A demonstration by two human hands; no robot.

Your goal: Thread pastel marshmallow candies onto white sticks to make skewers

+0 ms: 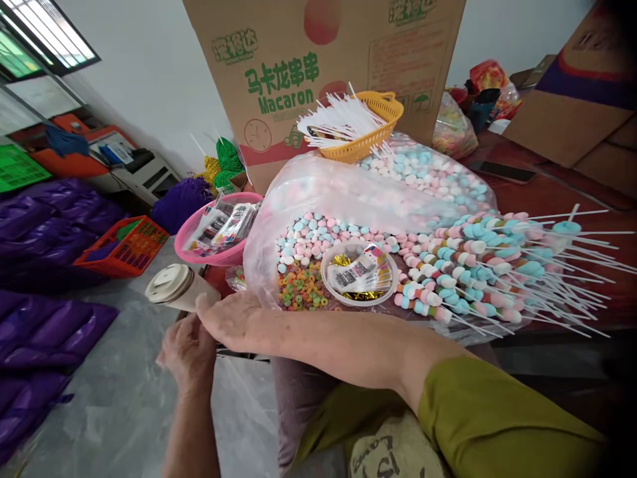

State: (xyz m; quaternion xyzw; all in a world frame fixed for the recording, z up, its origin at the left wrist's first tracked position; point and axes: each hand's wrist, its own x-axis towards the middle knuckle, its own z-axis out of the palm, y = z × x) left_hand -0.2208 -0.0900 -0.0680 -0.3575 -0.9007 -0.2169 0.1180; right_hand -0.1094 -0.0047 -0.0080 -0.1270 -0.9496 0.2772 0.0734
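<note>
At the table's left edge my two hands meet, just below a white lidded paper cup (182, 287). My left hand (188, 352) has its fingers curled in; what they hold, if anything, is hidden. My right hand (231, 322) reaches across from the right, its thumb side close to the cup; whether it touches the cup I cannot tell, and its fingers are mostly out of sight. Beyond my right forearm lie colourful cereal rings (303, 285), loose pastel marshmallows (318, 234) and a round plastic bowl (324, 269) with printed packets and gold ties.
Marshmallow skewers (478, 265) are piled at the right, sticks pointing outward. A yellow basket (385, 119) of white sticks stands behind, before a large carton (279, 133). A pink basket (182, 245) holds packets. A phone (507, 172) lies far right; an orange crate (144, 245) is left.
</note>
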